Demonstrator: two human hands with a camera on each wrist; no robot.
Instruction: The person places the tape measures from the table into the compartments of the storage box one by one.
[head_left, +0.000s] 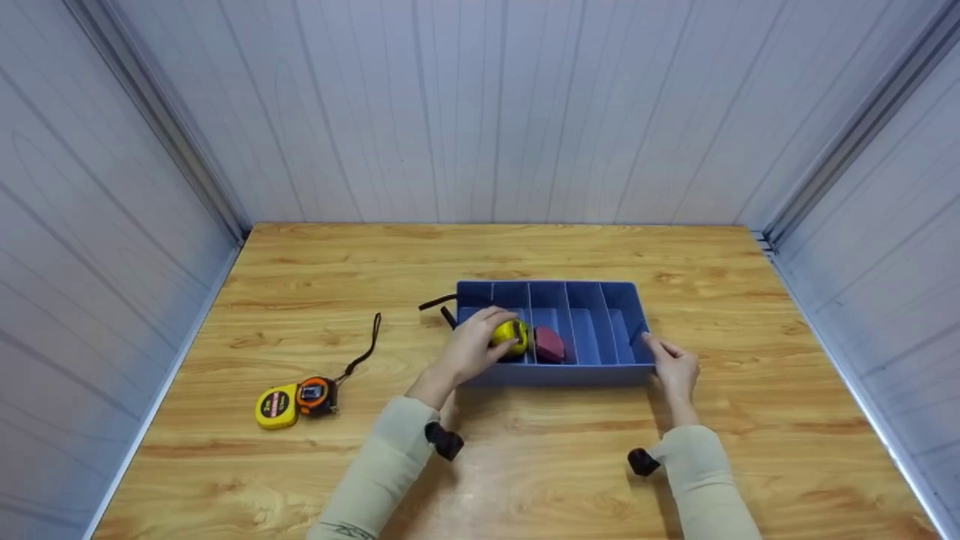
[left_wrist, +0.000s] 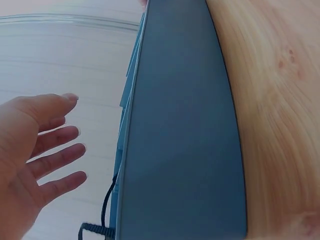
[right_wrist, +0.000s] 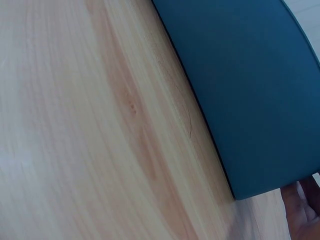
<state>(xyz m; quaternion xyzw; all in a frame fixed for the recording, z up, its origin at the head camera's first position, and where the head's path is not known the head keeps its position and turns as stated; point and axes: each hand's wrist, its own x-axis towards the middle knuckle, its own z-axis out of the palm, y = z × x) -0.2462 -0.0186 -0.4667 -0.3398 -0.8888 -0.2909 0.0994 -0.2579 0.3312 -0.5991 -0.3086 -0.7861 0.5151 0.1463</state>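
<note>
A blue divided box [head_left: 555, 376] stands on the table between my hands. My left hand [head_left: 474, 341] is over its left part, thumb and fingers apart, with a yellow tape measure [head_left: 511, 337] visible just beyond them. In the left wrist view that hand [left_wrist: 47, 150] has loosely extended fingers and nothing between them. A dark red tape measure [head_left: 550, 345] lies in the middle compartment. My right hand [head_left: 675, 369] grips the box's right end, thumb over the rim and fingers outside.
Left on the table, a yellow tape measure [head_left: 277, 406] touches an orange and black tape measure [head_left: 316, 395] with a black wrist strap [head_left: 367, 351]. Black straps [head_left: 437, 301] stick out over the box's left end. Pale panels [head_left: 480, 112] enclose the table's back and sides.
</note>
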